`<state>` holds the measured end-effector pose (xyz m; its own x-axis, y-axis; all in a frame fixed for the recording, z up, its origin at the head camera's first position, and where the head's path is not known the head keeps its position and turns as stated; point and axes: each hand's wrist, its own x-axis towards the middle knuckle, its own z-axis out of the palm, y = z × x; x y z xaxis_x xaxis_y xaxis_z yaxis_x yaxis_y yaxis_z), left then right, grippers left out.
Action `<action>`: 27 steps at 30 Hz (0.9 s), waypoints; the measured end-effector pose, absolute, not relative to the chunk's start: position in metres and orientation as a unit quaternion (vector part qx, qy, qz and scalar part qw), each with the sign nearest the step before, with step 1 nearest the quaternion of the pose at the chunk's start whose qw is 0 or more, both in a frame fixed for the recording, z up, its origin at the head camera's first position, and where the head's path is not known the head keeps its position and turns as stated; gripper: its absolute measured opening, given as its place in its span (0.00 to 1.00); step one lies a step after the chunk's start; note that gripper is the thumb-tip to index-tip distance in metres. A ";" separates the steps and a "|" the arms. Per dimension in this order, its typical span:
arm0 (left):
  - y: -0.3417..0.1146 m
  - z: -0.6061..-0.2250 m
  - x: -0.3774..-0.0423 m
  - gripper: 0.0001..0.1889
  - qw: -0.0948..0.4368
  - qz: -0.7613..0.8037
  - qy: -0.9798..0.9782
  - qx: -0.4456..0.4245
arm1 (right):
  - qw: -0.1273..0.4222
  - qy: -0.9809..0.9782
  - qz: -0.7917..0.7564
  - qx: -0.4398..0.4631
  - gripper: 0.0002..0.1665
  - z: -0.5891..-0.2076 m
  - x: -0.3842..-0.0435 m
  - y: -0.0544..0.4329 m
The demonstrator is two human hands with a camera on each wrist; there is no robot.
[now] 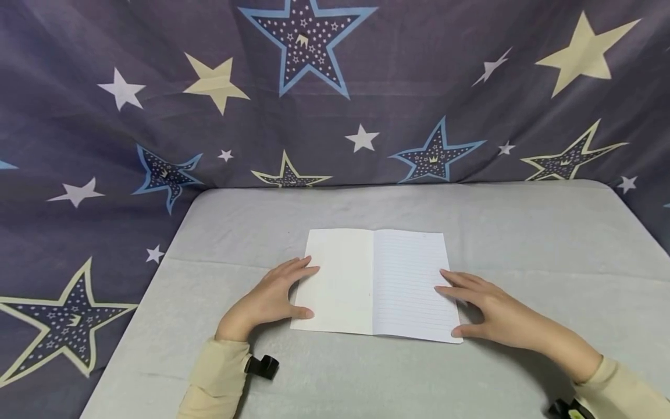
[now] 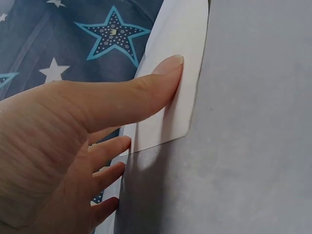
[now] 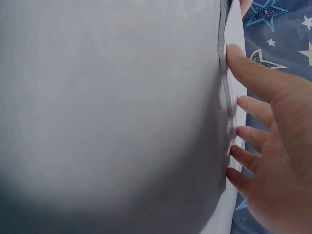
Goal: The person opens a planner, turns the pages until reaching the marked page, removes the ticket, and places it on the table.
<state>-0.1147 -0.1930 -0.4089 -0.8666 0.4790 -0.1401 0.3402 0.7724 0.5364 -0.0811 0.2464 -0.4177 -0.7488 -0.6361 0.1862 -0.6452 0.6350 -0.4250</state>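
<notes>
An open notebook (image 1: pixel 345 285) lies flat on the table, its left side blank and cream, its right page white with ruled lines. At its left edge is my left hand (image 1: pixel 272 297), thumb and fingertips resting on the blank side, fingers spread. The left wrist view shows that thumb (image 2: pixel 146 92) over the notebook's corner (image 2: pixel 180 117). My right hand (image 1: pixel 481 305) touches the right edge of the lined page with spread fingers. In the right wrist view its fingertips (image 3: pixel 237 153) meet the notebook's edge (image 3: pixel 234 92).
A light grey cloth covers the table (image 1: pixel 340 378). Behind it and at the left hangs a dark curtain (image 1: pixel 324 116) printed with stars. Each wrist wears a black camera strap, the left one (image 1: pixel 263 366) beside the beige sleeve (image 1: pixel 217 372).
</notes>
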 end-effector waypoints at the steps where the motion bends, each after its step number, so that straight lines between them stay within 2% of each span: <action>1: -0.194 -0.409 -0.114 0.47 0.138 0.255 0.932 0.218 | 0.011 -0.904 0.236 0.357 0.44 -0.419 -0.082 0.246; 9: -0.195 -0.409 -0.116 0.47 0.149 0.259 0.928 0.224 | -0.004 -0.907 0.236 0.349 0.51 -0.419 -0.087 0.244; 22: -0.196 -0.410 -0.114 0.47 0.150 0.265 0.928 0.215 | -0.019 -0.927 0.209 0.311 0.46 -0.407 -0.090 0.232; 27: -0.198 -0.412 -0.112 0.47 0.154 0.271 0.926 0.215 | -0.007 -0.938 0.199 0.285 0.46 -0.409 -0.083 0.225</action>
